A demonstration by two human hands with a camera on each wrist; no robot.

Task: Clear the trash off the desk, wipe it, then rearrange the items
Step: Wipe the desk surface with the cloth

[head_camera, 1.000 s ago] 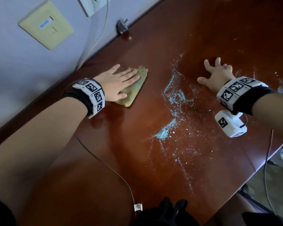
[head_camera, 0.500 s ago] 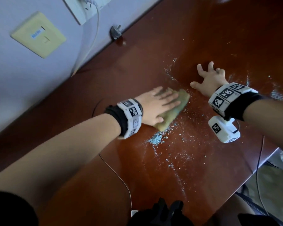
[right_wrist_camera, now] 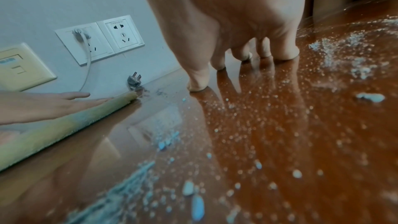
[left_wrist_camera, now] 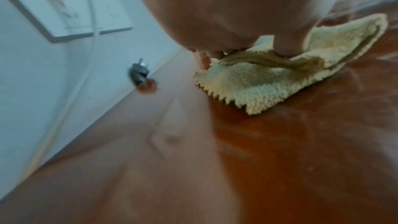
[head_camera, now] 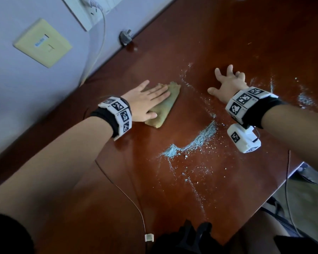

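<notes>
Wiping step, no question: over by the wall, the left hand (head_camera: 145, 101) lies flat, fingers straight and together, pressing the folded cloth (head_camera: 165, 107) onto the table (head_camera: 173, 208). Nothing pinched there, just palm weight on fabric. Just right of the cloth, a ridge of blue powder (head_camera: 200, 138) lies across the middle, crumbs scattered around it. Further right, the right hand (head_camera: 226, 85) braces on spread fingertips, holding nothing, more powder beyond it. Next move, I reckon: drive the cloth rightward through that ridge with steady pressure, herding the powder toward the edge rather than smearing it.
</notes>
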